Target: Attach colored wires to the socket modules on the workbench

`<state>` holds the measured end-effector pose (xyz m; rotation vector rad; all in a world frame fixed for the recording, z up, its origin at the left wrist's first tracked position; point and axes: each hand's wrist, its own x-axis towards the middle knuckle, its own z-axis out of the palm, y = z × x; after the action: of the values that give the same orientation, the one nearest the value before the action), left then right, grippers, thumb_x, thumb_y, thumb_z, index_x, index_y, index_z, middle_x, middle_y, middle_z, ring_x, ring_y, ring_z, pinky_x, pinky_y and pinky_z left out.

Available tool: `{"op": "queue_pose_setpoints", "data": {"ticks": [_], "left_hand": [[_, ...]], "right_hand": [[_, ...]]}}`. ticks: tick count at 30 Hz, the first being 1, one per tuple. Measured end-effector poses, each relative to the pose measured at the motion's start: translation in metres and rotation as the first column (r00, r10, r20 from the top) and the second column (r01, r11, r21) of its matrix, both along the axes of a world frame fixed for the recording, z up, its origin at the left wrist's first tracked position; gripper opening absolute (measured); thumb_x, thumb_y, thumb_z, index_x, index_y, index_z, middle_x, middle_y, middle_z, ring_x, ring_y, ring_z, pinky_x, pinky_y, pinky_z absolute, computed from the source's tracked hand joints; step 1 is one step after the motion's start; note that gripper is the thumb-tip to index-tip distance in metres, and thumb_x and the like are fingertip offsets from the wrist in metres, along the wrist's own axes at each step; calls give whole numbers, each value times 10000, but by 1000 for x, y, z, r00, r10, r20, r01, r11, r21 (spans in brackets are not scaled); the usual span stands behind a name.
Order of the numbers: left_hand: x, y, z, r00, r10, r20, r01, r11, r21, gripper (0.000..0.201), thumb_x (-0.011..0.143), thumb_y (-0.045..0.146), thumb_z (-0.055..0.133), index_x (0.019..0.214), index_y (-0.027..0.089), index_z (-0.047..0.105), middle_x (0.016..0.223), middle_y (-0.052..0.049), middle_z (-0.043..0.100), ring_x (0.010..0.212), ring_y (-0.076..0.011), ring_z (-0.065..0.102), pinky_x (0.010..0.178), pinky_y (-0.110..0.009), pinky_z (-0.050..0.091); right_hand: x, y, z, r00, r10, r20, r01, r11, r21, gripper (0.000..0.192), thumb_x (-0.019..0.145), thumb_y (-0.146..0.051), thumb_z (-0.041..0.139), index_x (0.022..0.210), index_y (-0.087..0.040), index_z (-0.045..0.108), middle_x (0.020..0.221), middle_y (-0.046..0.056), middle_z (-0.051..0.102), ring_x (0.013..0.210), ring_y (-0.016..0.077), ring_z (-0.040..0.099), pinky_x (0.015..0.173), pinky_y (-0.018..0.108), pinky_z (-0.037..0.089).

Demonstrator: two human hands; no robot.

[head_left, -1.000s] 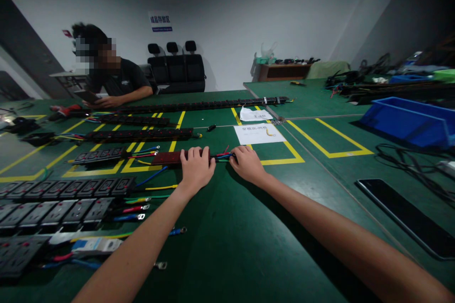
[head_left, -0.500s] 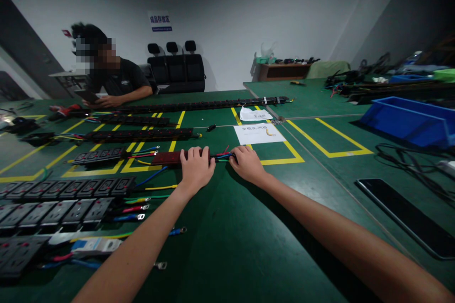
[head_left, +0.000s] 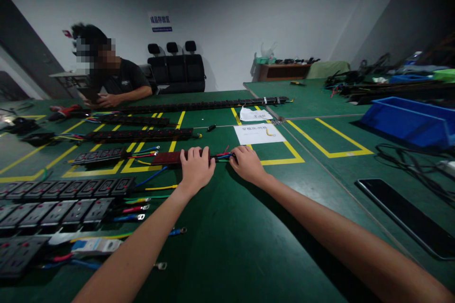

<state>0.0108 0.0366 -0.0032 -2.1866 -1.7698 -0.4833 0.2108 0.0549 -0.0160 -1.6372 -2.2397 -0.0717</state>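
A dark red socket strip [head_left: 166, 157] lies on the green table [head_left: 227, 241] ahead of me. My left hand [head_left: 195, 168] grips its right end, fingers curled over the top. Red, green and blue wires [head_left: 223, 155] stick out of that end. My right hand [head_left: 247, 164] pinches these wires just right of the strip.
Rows of black socket strips [head_left: 64, 189] with coloured leads lie at the left. A person [head_left: 110, 80] sits at the far left of the table. White paper sheets [head_left: 259, 133] lie beyond my hands. A blue bin [head_left: 408, 120] and a black flat panel [head_left: 408, 215] are on the right.
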Motion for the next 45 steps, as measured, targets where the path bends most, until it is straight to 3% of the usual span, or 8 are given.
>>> {"op": "queue_pose_setpoints", "data": {"ticks": [45], "left_hand": [[-2, -1, 4, 1000, -9, 13, 9, 1000, -16, 492, 1018, 424, 403, 1383, 168, 611, 1336, -196, 651, 1257, -360, 560, 1146, -660, 351]], "right_hand": [[-1, 2, -2, 999, 24, -27, -23, 999, 26, 226, 1029, -281, 492, 1065, -177, 689, 1141, 125, 709, 1098, 269, 583, 945, 363, 422]]}}
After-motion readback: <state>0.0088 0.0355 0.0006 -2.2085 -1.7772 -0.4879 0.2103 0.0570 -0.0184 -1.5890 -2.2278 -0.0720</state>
